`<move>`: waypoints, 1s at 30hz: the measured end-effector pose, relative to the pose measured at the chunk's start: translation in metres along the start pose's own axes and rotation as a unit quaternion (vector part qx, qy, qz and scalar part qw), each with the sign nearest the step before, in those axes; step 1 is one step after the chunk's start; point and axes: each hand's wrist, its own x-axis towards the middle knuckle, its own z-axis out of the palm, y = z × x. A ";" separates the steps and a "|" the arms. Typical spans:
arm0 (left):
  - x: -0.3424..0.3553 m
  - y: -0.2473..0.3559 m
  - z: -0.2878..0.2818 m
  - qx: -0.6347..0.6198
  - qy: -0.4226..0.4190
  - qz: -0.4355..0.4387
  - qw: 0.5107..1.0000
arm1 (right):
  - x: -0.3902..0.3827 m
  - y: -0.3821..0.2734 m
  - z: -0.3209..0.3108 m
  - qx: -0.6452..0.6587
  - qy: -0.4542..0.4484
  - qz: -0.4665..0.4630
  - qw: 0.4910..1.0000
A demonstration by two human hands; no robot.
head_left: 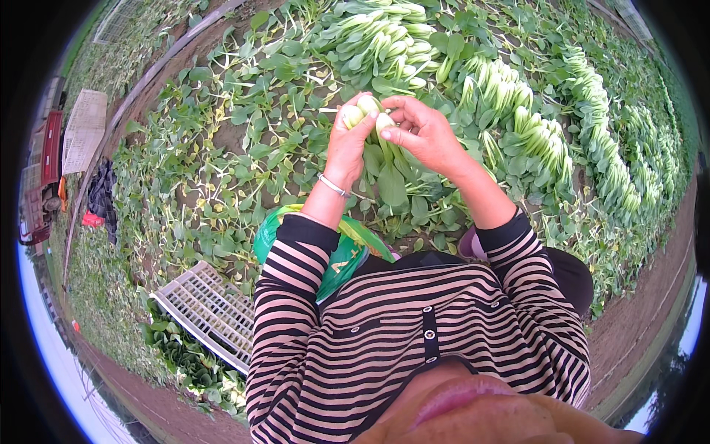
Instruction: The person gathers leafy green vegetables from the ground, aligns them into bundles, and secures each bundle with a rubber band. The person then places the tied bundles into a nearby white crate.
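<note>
Several heads of bok choy [352, 116] are bunched between my two hands, pale rounded bases upward and green leaves [392, 183] hanging below. My left hand [346, 146], with a bracelet on its wrist, is closed around the bases at the left of the bunch. From the right, my right hand [429, 139] has its thumb and fingers bent round one base at the bunch's right side. Just beyond my hands lies a heap of bok choy [388, 46] with its pale stems together. The palms are partly hidden.
Rows of bok choy [543, 140] lie on the leaf-strewn ground to the right. A green bag [277, 229] is below my left forearm. At the lower left, a pale plastic crate [211, 311] stands beside more greens [185, 355]. A red vehicle [50, 148] is far left.
</note>
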 end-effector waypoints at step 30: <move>0.018 0.034 -0.034 -0.072 0.010 -0.032 0.997 | 0.035 0.257 -0.045 -0.469 0.074 -0.092 0.875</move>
